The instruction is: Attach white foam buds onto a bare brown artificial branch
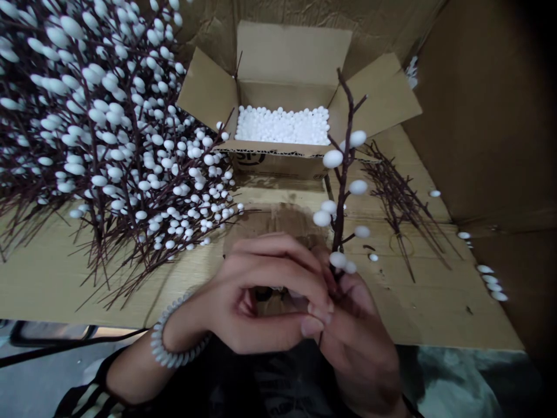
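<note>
My right hand (361, 337) is closed around the lower stem of a dark brown artificial berry branch (342, 200), which stands upright. Several white oval foam berries sit on its side twigs, while its top twigs are bare. My left hand (235, 290), with a coiled band (163, 337) at the wrist, reaches across to the same stem. Its thumb and fingertips are pinched together against my right fingers, below the lowest berries. Whatever lies between those left fingertips is hidden.
Behind my hands an open cardboard box (278, 165) holds many white foam berries (282, 125). A large heap of berry branches (117, 139) fills the left side. Bare brown branches (398, 203) lie on the right, and loose berries (491, 278) rest by the cardboard wall (487, 145).
</note>
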Action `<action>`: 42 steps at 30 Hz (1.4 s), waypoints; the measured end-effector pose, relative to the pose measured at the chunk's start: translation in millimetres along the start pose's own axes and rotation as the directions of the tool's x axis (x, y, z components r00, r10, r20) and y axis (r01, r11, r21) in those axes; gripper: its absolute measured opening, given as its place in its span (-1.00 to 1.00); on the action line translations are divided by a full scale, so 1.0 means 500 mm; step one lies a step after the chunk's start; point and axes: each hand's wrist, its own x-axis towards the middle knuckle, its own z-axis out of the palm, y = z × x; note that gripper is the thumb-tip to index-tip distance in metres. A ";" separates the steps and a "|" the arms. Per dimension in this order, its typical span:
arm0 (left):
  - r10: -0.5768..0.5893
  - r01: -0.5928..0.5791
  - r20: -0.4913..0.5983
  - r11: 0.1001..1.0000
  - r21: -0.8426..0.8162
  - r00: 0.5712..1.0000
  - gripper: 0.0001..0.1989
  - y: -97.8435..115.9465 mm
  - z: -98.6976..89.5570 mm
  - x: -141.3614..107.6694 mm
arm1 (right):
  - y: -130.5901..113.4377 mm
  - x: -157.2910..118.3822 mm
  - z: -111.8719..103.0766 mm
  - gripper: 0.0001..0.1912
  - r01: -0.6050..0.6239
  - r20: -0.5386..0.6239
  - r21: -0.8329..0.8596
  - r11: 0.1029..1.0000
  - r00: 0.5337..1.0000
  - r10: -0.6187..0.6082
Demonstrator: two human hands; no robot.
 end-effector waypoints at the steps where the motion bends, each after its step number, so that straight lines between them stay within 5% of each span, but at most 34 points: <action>1: -0.004 0.004 0.002 1.000 0.006 1.000 -0.94 0.001 0.000 0.000 | 0.000 0.000 -0.001 -0.73 -0.003 -0.011 -0.010 1.000 1.000 0.003; 21: 0.031 -0.033 0.020 0.992 0.124 0.999 -0.92 0.009 -0.001 0.001 | 0.013 -0.006 -0.010 -0.58 -0.061 -0.142 0.070 0.996 0.987 0.071; 28: -0.001 -0.005 0.057 0.996 0.093 0.998 -0.85 0.008 0.002 0.001 | 0.006 0.001 -0.006 -0.70 0.012 -0.061 0.018 1.000 0.998 -0.011; 36: -0.005 0.010 -0.074 0.998 0.066 0.997 -0.82 0.001 0.009 -0.005 | 0.000 0.008 0.005 -0.74 0.017 -0.063 -0.017 1.000 0.998 -0.018; 42: 0.133 -0.131 -0.013 0.984 0.120 0.991 -0.96 -0.004 0.004 0.005 | 0.002 0.009 -0.004 -0.68 0.023 -0.029 0.032 0.999 0.999 -0.022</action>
